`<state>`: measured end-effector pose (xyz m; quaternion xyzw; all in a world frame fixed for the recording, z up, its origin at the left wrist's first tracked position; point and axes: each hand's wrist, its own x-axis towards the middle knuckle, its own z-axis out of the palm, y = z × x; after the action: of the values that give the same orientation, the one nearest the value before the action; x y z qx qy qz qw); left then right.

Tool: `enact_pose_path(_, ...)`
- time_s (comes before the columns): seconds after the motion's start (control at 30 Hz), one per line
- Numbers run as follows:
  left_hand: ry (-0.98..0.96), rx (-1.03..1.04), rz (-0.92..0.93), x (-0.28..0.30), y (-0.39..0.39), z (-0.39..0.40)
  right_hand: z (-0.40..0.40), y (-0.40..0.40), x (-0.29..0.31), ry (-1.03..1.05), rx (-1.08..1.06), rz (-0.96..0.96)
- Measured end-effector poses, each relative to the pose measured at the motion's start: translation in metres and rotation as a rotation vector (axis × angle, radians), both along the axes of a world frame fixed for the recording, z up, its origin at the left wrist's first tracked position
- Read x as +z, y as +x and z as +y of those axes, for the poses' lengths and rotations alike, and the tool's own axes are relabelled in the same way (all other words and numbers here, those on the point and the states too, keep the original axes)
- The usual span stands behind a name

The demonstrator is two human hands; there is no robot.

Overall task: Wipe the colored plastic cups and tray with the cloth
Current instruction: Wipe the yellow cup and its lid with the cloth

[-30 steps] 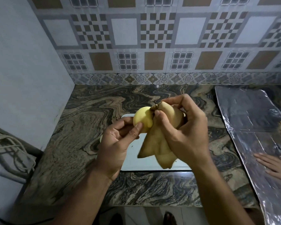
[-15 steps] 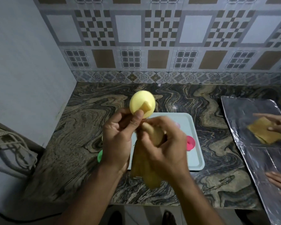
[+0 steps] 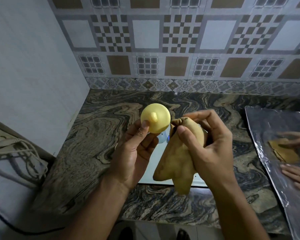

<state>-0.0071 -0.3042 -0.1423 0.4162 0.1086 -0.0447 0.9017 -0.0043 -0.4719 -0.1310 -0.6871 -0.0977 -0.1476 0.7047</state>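
My left hand [image 3: 135,153] holds a round yellow plastic cup [image 3: 155,120] by its rim between thumb and fingers, above the counter. The cup's rounded side with a small nub faces me. My right hand [image 3: 210,144] grips a bunched tan cloth [image 3: 177,161] just right of the cup, a small gap between them; the cloth's loose end hangs down. Below both hands lies the pale tray [image 3: 149,172] on the marbled counter [image 3: 97,149], mostly hidden by my hands and the cloth. Other cups are hidden.
A sheet of silver foil [image 3: 274,129] covers the counter at the right; another person's hands [image 3: 296,174] press a tan cloth [image 3: 282,151] on it. The patterned tile wall stands behind, a plain wall to the left, and cables [image 3: 16,153] lie at the lower left.
The cloth has come out of the yellow cup, and my right hand has drawn to the right. The left hand has turned the cup so its nub faces me.
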Motion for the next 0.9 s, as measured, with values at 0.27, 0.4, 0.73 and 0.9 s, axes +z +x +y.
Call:
enact_pose_path(0.27,0.087,0.043,-0.068,-0.007,-0.003,0.007,0.009,0.005,0.011,-0.063,-0.048,-0.020)
enact_pose_path(0.4,0.112,0.069,-0.099,-0.008,-0.006,0.006,0.009,0.005,0.010,-0.286,-0.095,-0.078)
enact_pose_path(0.73,0.434,0.127,-0.219,-0.015,-0.008,0.005,0.004,0.004,0.009,-0.360,-0.056,-0.091)
enact_pose_path(0.9,0.454,0.175,-0.210,-0.017,-0.009,0.005,0.003,0.000,0.001,-0.270,0.063,0.036)
